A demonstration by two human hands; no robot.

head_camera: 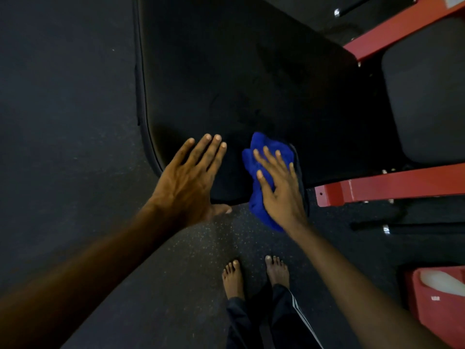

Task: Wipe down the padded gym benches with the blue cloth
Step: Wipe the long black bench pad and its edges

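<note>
A black padded bench pad [226, 71] fills the upper middle of the head view, its near end rounded. The blue cloth [261, 157] lies bunched on the pad's near right corner and hangs over the edge. My right hand [279, 187] presses flat on the cloth, fingers spread over it. My left hand [186, 177] rests flat on the pad's near end to the left of the cloth, fingers together and holding nothing, thumb over the edge.
A red steel frame bar [387, 187] runs right from the pad's near corner, another [402, 28] crosses the upper right. A second black pad [427, 96] sits at right. A red object [437, 306] stands at lower right. My bare feet [254, 275] stand on speckled rubber floor.
</note>
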